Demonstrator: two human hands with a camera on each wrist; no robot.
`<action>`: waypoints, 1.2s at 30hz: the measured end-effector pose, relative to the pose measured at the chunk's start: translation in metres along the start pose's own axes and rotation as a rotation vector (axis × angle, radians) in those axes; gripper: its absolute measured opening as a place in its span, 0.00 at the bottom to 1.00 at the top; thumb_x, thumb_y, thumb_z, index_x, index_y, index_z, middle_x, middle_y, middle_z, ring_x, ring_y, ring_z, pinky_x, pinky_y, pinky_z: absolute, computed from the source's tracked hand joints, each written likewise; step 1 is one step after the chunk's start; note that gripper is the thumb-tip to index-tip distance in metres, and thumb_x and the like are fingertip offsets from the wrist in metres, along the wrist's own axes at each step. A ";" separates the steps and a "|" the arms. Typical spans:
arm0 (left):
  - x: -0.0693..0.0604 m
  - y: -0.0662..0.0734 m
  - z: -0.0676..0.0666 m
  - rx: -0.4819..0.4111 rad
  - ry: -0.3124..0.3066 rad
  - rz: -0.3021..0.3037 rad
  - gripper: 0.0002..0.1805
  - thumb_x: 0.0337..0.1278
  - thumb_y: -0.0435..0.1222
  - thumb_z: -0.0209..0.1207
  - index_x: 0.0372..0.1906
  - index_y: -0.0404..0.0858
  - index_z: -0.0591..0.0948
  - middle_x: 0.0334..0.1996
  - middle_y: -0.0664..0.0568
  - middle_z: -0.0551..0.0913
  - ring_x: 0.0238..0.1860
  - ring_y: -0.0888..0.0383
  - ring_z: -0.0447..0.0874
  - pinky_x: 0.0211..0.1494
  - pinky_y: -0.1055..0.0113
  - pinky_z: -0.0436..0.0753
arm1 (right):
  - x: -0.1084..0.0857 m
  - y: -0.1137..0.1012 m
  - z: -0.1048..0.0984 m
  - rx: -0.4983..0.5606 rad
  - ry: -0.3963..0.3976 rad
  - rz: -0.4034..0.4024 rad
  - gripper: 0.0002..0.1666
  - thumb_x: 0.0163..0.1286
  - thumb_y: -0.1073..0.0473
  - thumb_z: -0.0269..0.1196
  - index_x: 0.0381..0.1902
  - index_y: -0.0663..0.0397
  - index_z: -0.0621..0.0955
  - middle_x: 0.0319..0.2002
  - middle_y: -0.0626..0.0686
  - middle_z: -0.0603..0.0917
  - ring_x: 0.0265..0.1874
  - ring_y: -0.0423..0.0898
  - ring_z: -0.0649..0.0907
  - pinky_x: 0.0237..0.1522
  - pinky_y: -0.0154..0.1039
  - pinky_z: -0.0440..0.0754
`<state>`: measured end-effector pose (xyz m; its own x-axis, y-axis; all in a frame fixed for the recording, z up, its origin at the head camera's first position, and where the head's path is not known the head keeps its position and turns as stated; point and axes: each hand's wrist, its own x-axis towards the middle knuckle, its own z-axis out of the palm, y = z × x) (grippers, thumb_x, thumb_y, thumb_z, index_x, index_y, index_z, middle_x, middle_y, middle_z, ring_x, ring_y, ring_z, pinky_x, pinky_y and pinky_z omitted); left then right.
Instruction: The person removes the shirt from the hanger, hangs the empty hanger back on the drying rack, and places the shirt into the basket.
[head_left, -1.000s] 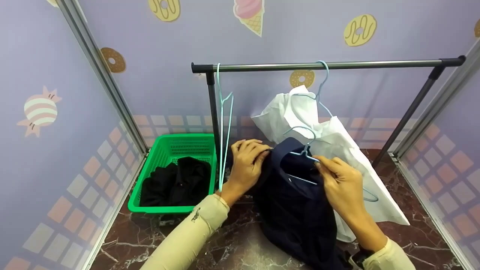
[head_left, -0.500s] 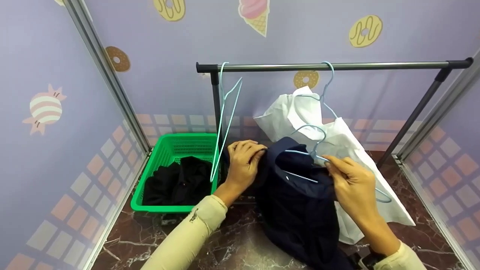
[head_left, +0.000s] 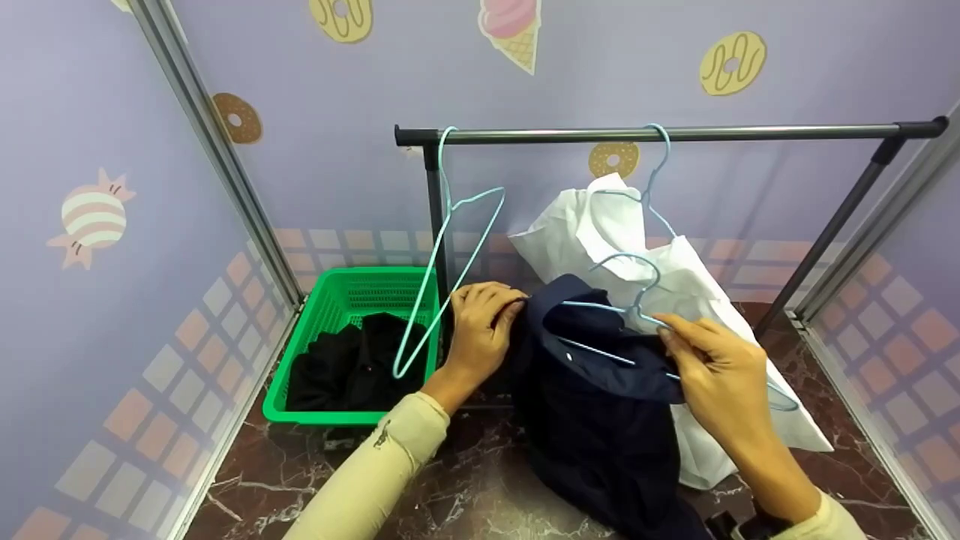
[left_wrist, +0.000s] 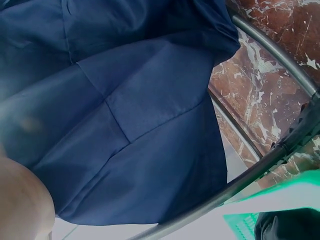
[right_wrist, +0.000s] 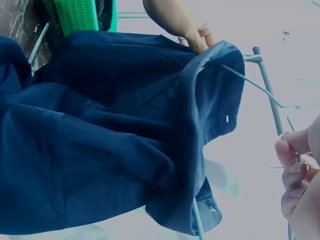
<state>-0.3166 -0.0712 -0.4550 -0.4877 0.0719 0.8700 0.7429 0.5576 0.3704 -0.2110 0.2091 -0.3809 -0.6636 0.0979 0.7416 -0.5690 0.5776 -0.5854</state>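
A dark navy shirt point(head_left: 600, 435) hangs between the two hands, its collar uppermost. At the shirt's left shoulder, the left hand point(head_left: 480, 322) pinches the cloth between thumb and fingers. The right hand point(head_left: 720, 375) pinches a light blue wire hanger point(head_left: 649, 318) just right of its hook. One side of that hanger runs into the collar; its right end sticks out past the right hand. The right wrist view shows the navy shirt point(right_wrist: 125, 100) with a button on its collar, and the right hand point(right_wrist: 300, 175) with curled fingers. Navy cloth point(left_wrist: 140, 110) fills most of the left wrist view.
A metal rail point(head_left: 540, 136) stands behind, bearing an empty hanger point(head_left: 442, 232) at its left end, near the left forearm, and a white garment point(head_left: 600, 225) on another hanger. At the left, a green basket point(head_left: 322, 417) holds black cloth point(head_left: 360, 367).
The right hand and its hanger have moved right, and the collar is spread wider. The left hand stays near the same spot on the cloth. The empty hanger on the rail has swung round.
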 end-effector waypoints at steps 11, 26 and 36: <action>-0.001 -0.003 -0.005 -0.008 0.025 0.014 0.04 0.71 0.33 0.66 0.44 0.40 0.90 0.39 0.51 0.92 0.46 0.52 0.86 0.62 0.49 0.72 | 0.010 -0.009 -0.027 -0.050 0.002 0.003 0.12 0.65 0.72 0.75 0.41 0.51 0.95 0.23 0.41 0.85 0.21 0.27 0.73 0.21 0.25 0.63; -0.006 -0.009 -0.009 0.021 0.062 -0.054 0.06 0.69 0.31 0.67 0.45 0.38 0.91 0.36 0.47 0.91 0.42 0.51 0.87 0.60 0.51 0.73 | 0.018 -0.012 -0.042 -0.081 -0.006 0.136 0.10 0.68 0.68 0.74 0.42 0.49 0.95 0.24 0.28 0.85 0.19 0.27 0.77 0.19 0.24 0.65; -0.017 -0.010 -0.018 0.108 0.046 -0.143 0.08 0.75 0.34 0.62 0.44 0.35 0.90 0.34 0.45 0.91 0.38 0.50 0.88 0.59 0.52 0.77 | 0.027 -0.018 -0.053 -0.197 0.000 0.242 0.07 0.68 0.64 0.75 0.42 0.49 0.95 0.21 0.19 0.81 0.14 0.27 0.73 0.18 0.25 0.65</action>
<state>-0.3078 -0.0925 -0.4676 -0.5612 -0.0507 0.8261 0.6129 0.6453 0.4560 -0.1933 0.2442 -0.3329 -0.7682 0.2514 0.5888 -0.2899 0.6834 -0.6700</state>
